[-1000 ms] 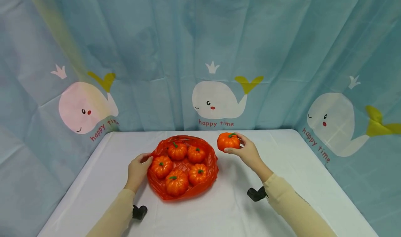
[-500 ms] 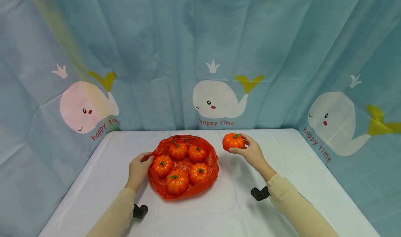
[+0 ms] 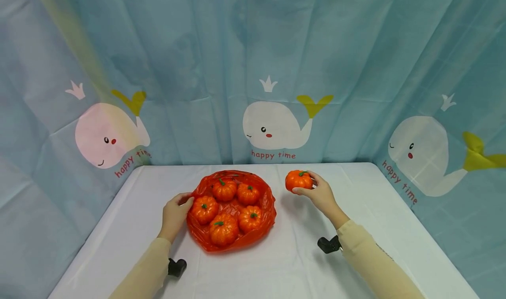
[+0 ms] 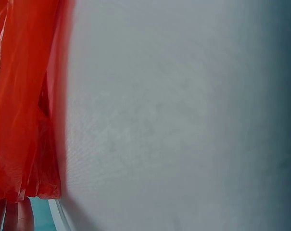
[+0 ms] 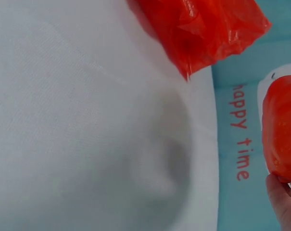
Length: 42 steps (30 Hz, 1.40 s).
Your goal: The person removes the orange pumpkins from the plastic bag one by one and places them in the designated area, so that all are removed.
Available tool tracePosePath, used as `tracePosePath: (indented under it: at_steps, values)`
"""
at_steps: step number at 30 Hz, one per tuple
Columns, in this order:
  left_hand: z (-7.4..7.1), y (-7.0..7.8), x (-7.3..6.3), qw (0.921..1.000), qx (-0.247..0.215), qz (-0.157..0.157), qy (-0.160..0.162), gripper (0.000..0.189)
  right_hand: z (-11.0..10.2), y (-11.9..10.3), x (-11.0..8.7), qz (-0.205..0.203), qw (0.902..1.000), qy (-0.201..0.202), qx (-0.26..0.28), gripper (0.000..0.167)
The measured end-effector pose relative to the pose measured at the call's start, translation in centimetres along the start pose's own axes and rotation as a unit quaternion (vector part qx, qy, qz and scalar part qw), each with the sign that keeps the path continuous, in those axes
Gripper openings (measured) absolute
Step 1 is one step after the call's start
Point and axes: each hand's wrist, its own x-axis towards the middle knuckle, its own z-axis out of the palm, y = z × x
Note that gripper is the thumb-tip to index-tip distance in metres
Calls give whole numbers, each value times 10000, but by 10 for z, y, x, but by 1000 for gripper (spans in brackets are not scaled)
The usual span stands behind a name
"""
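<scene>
On the table lies a red plastic bag (image 3: 233,246), its mouth spread wide around several small orange pumpkins (image 3: 223,230) with green stems. At its left side, my left hand (image 3: 174,213) pinches the rim; in the left wrist view only a few fingertips (image 4: 24,216) show against the plastic (image 4: 20,96). To the right of the bag, my right hand (image 3: 320,196) grips another small pumpkin (image 3: 298,181) between thumb and fingers, above the table. Part of this pumpkin (image 5: 282,130) and the thumb (image 5: 279,199) appear at the right edge of the right wrist view.
A white cloth covers the table (image 3: 284,268). Behind it and at both sides hangs a blue curtain (image 3: 197,70) with whale prints. Black wrist-worn pieces (image 3: 329,245) stick out below both forearms.
My right hand has moved to the right, away from the bag, with the pumpkin, and has sunk slightly. The left hand stays at the bag's rim.
</scene>
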Motion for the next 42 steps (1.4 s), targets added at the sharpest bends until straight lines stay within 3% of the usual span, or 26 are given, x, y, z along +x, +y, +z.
tracePosePath:
  at_steps: [22, 42]
  values:
    - [0, 0, -1, 10000, 88, 25, 7, 40, 1, 32, 14, 415, 9988, 255, 99, 89]
    - [1, -2, -1, 10000, 55, -3, 13, 41, 12, 45, 19, 387, 9986, 363, 69, 82]
